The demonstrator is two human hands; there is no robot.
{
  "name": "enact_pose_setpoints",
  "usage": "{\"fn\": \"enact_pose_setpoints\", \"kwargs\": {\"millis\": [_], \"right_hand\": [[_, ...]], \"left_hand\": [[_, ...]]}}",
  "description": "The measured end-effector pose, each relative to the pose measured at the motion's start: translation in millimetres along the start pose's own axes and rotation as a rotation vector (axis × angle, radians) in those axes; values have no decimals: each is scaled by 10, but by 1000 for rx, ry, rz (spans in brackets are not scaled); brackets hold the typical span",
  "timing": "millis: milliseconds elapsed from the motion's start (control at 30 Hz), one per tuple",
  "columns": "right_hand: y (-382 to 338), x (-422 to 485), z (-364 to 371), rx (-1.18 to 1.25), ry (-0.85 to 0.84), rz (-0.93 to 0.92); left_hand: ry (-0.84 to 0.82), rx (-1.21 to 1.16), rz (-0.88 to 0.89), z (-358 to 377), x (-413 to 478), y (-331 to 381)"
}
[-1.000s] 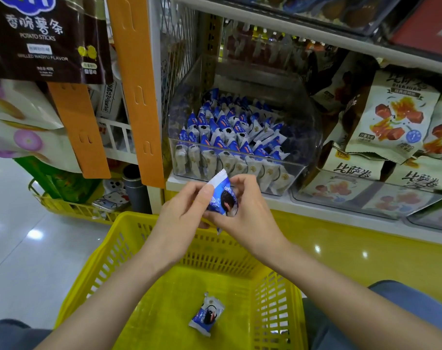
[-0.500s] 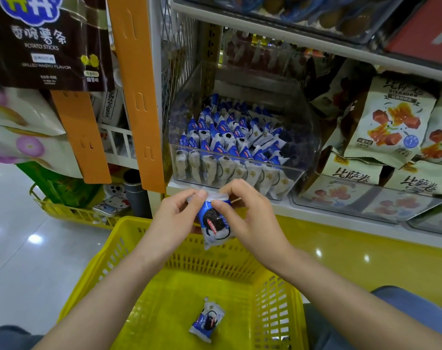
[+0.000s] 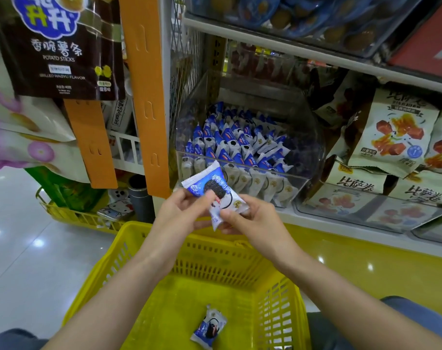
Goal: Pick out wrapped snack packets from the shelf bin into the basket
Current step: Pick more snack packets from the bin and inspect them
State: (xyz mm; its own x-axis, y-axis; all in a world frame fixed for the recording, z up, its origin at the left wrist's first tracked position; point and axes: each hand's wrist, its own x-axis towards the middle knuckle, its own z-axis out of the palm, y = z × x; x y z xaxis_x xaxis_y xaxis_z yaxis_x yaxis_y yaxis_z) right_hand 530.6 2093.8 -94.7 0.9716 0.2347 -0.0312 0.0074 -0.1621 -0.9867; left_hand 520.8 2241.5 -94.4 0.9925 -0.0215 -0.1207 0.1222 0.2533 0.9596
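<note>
So, in the head view, one packet (image 3: 209,327) already lies on the bottom of the basket (image 3: 108,263), toward its near side. A second packet (image 3: 209,189) is held above the basket's far rim, pinched between the left hand (image 3: 182,213) and the right hand (image 3: 250,218), with fingers of both curled onto its wrapper. The bin (image 3: 310,147), beyond the basket, holds many more packets, so I judge the task barely begun

Both forearms reach forward, left hand (image 3: 179,210) and right hand (image 3: 252,221) meeting, fingers (image 3: 227,215) apparently pinching one packet (image 3: 209,188).
</note>
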Motion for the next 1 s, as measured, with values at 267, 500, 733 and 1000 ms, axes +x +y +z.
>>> {"fn": "enact_pose_setpoints", "kwargs": {"millis": [267,500,733,1000], "right_hand": [[-69,54,-107,-237,57,-196],[-374,247,-389,-177,337,-304],[-633,974,-837,-735,574,-122],[-712,1296,-977,-1144,405,46]], "left_hand": [[-34,385,222,30,73,69],[40,905,561,114,243,237],[18,1366,615,84,717,321],[31,1450,696,58,732,263]]}}
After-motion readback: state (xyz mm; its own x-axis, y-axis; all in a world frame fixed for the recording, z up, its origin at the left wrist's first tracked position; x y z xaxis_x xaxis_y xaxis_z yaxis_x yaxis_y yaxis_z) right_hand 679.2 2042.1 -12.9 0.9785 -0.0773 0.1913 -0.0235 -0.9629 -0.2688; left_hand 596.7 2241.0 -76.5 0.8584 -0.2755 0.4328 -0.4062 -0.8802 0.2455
